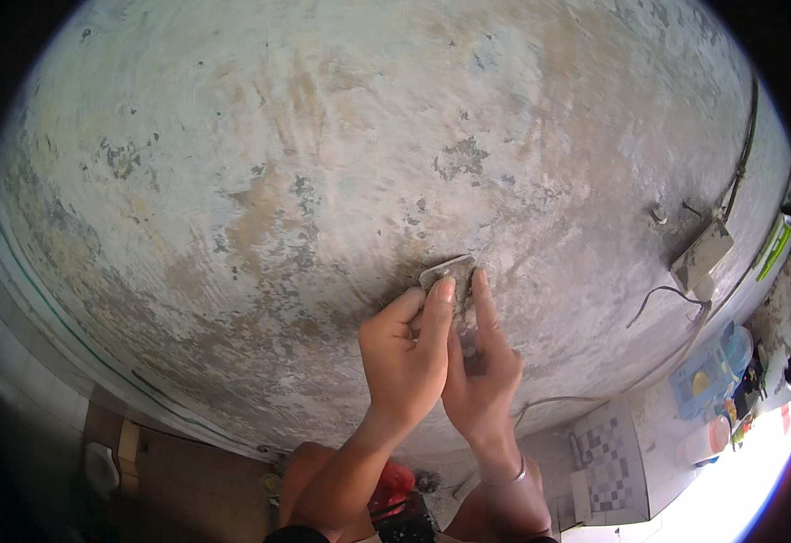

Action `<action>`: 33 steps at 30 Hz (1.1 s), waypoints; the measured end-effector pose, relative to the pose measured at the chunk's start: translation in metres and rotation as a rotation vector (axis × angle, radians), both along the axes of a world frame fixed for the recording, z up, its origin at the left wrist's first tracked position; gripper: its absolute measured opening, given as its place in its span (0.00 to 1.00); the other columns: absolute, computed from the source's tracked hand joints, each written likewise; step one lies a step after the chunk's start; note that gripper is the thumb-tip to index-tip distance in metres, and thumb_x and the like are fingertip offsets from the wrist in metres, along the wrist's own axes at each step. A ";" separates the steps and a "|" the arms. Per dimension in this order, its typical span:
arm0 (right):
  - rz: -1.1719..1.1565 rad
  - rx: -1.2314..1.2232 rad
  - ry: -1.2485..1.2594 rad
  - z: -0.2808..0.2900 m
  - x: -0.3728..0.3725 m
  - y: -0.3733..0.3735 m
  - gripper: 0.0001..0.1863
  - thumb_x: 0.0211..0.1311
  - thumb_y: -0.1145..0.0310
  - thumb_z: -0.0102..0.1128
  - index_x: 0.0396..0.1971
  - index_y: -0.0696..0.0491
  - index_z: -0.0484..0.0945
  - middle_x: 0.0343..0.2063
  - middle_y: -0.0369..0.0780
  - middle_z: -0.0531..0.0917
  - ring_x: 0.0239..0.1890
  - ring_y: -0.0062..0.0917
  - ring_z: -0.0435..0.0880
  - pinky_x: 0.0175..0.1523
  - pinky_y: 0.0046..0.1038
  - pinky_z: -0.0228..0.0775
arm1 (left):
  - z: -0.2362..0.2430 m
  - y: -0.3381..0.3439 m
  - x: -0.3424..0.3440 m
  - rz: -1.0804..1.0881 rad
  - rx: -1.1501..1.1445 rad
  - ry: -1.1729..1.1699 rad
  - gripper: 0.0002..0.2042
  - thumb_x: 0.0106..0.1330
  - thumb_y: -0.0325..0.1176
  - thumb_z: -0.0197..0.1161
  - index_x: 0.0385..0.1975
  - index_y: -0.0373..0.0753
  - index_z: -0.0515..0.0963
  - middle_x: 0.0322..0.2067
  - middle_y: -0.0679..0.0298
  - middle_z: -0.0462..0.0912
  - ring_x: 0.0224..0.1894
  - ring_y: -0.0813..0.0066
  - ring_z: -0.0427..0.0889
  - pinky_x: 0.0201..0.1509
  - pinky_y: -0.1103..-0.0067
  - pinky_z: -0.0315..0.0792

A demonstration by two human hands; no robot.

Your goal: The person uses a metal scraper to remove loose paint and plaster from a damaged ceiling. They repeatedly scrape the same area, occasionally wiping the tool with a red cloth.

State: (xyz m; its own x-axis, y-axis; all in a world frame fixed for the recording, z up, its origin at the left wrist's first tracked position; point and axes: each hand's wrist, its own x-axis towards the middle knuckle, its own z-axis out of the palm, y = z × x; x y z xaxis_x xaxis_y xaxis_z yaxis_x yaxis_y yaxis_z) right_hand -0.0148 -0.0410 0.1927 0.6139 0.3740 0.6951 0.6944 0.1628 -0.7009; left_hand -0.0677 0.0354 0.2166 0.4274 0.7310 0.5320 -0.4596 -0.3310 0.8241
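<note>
The step in hand appears to be working a thin plate [462, 269] against the wall [368, 136]; it lies at the fingertips, close to or touching the surface. The left hand [406, 357] pinches it between thumb and finger, while the right hand [486, 371], close beside, has its index finger laid along the plate's right edge; whether it grips or only steadies cannot be told. The next move would seem to call for even pressure and a level edge. The plate is flat, greyish, round-cornered and pale-rimmed. Around the hands the wall is rough, chalky and patchy, with brown smears and flaked grey spots; right of them hangs a boxy pale fixture [705, 255] with a dark, bent cable [741, 167].
</note>
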 end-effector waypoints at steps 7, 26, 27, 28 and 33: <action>-0.023 -0.029 -0.001 0.001 -0.006 0.001 0.33 0.64 0.80 0.63 0.70 0.59 0.67 0.19 0.40 0.80 0.23 0.08 0.71 0.26 0.18 0.68 | -0.001 0.001 -0.001 0.056 0.035 -0.002 0.20 0.76 0.33 0.61 0.17 0.35 0.70 0.14 0.78 0.64 0.23 0.93 0.57 0.22 0.84 0.53; -0.028 0.029 -0.028 -0.002 -0.003 0.005 0.33 0.63 0.81 0.62 0.70 0.58 0.67 0.17 0.38 0.76 0.22 0.07 0.70 0.26 0.16 0.66 | 0.001 0.001 -0.002 0.018 0.024 -0.017 0.20 0.76 0.34 0.61 0.19 0.33 0.71 0.14 0.77 0.64 0.22 0.93 0.58 0.21 0.83 0.53; -0.033 0.027 -0.024 -0.002 -0.003 0.005 0.33 0.63 0.81 0.62 0.70 0.58 0.67 0.16 0.37 0.76 0.22 0.07 0.70 0.26 0.16 0.65 | 0.001 0.000 -0.002 0.016 0.018 -0.012 0.20 0.76 0.34 0.61 0.19 0.33 0.71 0.14 0.77 0.64 0.22 0.93 0.58 0.21 0.83 0.52; -0.039 -0.006 -0.006 -0.003 -0.003 0.005 0.33 0.63 0.81 0.62 0.70 0.58 0.67 0.16 0.37 0.75 0.22 0.07 0.70 0.26 0.16 0.65 | 0.002 0.000 -0.001 0.016 0.016 -0.010 0.20 0.76 0.34 0.61 0.19 0.33 0.71 0.14 0.77 0.64 0.22 0.93 0.58 0.21 0.83 0.52; -0.025 0.031 0.063 -0.002 -0.002 0.004 0.34 0.63 0.80 0.62 0.71 0.57 0.66 0.15 0.36 0.74 0.21 0.07 0.69 0.26 0.16 0.66 | 0.004 -0.002 0.000 -0.001 0.004 -0.026 0.20 0.76 0.34 0.61 0.18 0.34 0.71 0.14 0.78 0.63 0.21 0.93 0.57 0.21 0.83 0.51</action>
